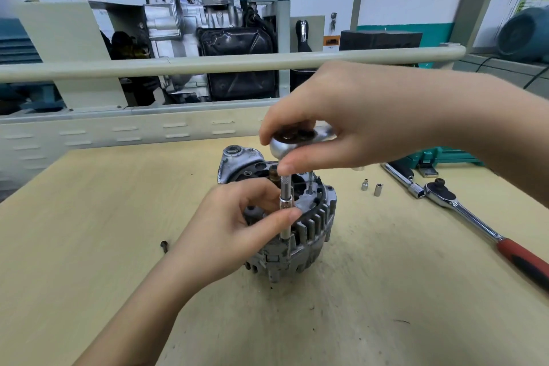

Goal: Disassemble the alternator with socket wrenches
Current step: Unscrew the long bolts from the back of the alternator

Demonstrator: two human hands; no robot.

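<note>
With the alternator (292, 217) standing on end mid-table (118, 217), the right hand (341, 119) clamps the ratchet head (294, 140) while left fingers (285, 214) pinch the tall extension (286, 208), so any tilt could slip the socket off the bolt or tip the housing.

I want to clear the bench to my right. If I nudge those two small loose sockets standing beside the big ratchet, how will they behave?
The two small sockets stand upright on narrow ends, so a nudge would probably tip them. Being round metal cylinders, they would likely roll across the smooth wooden table once down. They look light for steel, so even the big ratchet brushing them could send them off.
</note>
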